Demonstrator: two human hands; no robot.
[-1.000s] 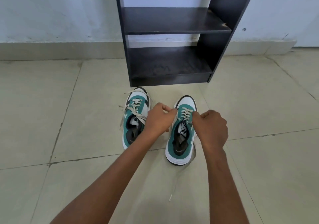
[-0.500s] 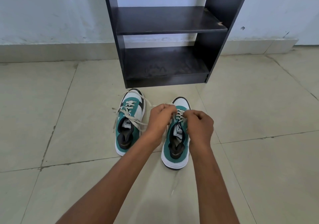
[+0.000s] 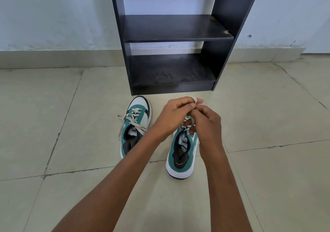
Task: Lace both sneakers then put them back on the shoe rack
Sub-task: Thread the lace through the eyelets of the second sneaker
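Observation:
Two green-and-white sneakers stand side by side on the floor in front of a black shoe rack (image 3: 178, 85). The left sneaker (image 3: 135, 124) is laced, with loose cream lace ends trailing to its left. Over the front of the right sneaker (image 3: 182, 151), my left hand (image 3: 175, 115) pinches a piece of its cream lace between thumb and fingers. My right hand (image 3: 205, 122) sits just beside it, with the lace (image 3: 192, 122) looped around its fingers. Both hands hide the right sneaker's toe and most of its lacing.
The rack has two dark shelves, both bare, and stands against a pale wall (image 3: 53, 17) with a low skirting. Beige floor tiles (image 3: 71, 160) spread around the shoes on every side.
Both hands have come together and risen over the right sneaker's front, the lace now wound around my right fingers. The view has shifted a little, moving the shoes and rack in frame.

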